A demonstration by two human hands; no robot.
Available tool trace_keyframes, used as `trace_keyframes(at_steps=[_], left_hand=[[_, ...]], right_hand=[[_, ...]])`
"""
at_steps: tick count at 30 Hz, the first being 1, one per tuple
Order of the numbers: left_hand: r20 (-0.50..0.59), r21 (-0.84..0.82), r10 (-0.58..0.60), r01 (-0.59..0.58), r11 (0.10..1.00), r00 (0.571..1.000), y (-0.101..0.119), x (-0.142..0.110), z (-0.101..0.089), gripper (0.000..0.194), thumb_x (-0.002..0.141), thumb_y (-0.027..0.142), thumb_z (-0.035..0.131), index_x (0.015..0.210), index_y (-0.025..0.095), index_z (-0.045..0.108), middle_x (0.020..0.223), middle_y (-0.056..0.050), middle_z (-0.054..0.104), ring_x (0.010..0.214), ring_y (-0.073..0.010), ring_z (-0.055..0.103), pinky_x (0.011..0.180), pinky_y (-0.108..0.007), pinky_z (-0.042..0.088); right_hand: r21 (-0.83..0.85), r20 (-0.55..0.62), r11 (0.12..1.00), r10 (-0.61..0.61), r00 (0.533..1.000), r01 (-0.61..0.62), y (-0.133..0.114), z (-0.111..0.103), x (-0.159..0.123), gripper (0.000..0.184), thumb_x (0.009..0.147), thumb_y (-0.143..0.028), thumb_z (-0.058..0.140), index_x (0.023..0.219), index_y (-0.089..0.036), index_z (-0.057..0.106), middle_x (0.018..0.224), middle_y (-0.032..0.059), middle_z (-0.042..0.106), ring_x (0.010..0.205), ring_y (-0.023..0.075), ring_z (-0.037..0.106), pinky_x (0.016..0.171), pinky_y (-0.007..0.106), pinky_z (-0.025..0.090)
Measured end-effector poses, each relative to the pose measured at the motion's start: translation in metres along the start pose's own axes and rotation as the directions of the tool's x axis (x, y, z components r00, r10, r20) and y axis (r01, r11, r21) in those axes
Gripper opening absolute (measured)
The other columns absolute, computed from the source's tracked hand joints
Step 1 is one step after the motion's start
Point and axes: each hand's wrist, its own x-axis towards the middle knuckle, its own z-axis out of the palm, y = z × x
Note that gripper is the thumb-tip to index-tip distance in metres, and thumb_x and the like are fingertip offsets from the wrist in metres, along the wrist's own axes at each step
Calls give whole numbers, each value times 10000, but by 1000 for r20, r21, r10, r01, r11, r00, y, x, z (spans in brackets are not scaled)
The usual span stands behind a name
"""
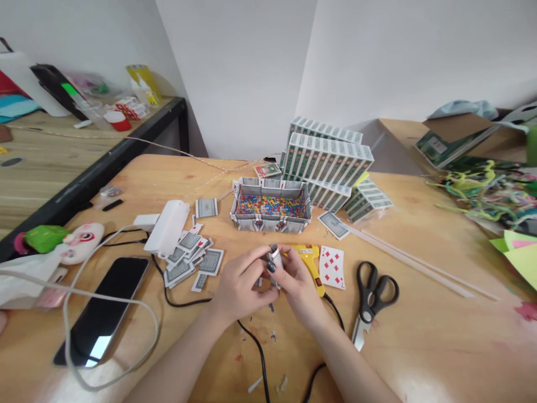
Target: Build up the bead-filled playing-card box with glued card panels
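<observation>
A playing card rolled into a small tube (275,256) stands roughly upright between my two hands. My left hand (243,282) pinches it from the left, and my right hand (298,285) grips it from the right with the thumb across its front. Just beyond my right fingers lies a yellow glue gun (309,263), partly hidden by that hand. Farther back sits an open box built from playing cards (271,225), its inside floor covered in a multicoloured pattern. Loose and cut playing cards (191,254) are heaped left of my left hand.
Scissors (367,308) and a seven of diamonds (331,267) lie to the right, with glue sticks (415,263) beyond. Stacked card packs (329,159) stand at the back. A phone (104,308), a white cable (153,313) and a black cord (260,350) cross the left and front.
</observation>
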Motion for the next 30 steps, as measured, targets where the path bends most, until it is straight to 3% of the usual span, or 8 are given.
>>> trace_keyframes(at_steps=[10,17,21,23,25,26,28,30], left_hand=[[36,68,15,-17,998,999,-2,-2,1,97,688,176,560,784,184,569,1021,-95,677,702,-160,657,594,-259,508],[76,23,28,-30,999,997,-3,0,-2,106,753,200,566,858,191,565,1104,-111,647,775,-171,664,653,-263,522],[91,-88,-34,42,995,995,-1,3,-6,146,755,207,609,884,191,544,1172,-126,569,893,-188,632,754,-297,527],[117,-175,-115,134,975,987,1,4,-9,172,735,203,619,883,192,533,1103,-121,551,914,-202,604,778,-327,524],[181,-371,-217,271,888,959,2,6,-12,156,744,212,587,876,196,506,991,-94,541,883,-196,592,753,-332,529],[228,-487,-276,354,798,934,2,6,-12,137,766,227,558,880,201,487,951,-80,540,862,-188,593,736,-327,533],[350,-660,-373,509,553,859,-1,5,-11,133,821,286,498,925,209,465,948,-75,562,844,-179,606,706,-314,539],[482,-705,-414,622,340,772,-6,3,-7,207,855,357,460,1005,215,472,994,-88,597,874,-191,622,696,-310,539]], right_hand=[[119,25,989,82,996,-85,3,-1,0,330,730,-322,692,980,-248,490,877,-17,580,812,160,590,788,321,487],[-17,-39,999,-40,998,39,0,-1,-1,381,732,-360,685,1021,-266,454,899,-7,571,812,164,570,767,319,476],[-125,-96,981,-162,982,149,-4,-2,0,379,749,-347,674,1038,-273,440,995,21,565,905,181,550,821,336,455],[-187,-129,958,-244,961,218,-4,-4,0,408,753,-334,673,1067,-283,418,1059,33,548,966,195,537,862,359,437],[-270,-149,918,-336,930,289,-3,-8,0,448,755,-309,675,1103,-294,394,1117,40,522,1032,205,512,903,374,411],[-313,-145,895,-377,915,319,-2,-9,0,462,757,-295,675,1118,-297,387,1143,44,508,1064,209,496,920,377,398],[-390,-101,846,-432,896,364,0,-12,-1,475,761,-270,672,1139,-298,387,1178,53,487,1101,219,477,938,383,383],[-465,-20,793,-455,890,395,1,-13,-3,487,760,-245,672,1159,-293,396,1190,62,481,1103,231,479,931,385,388]])
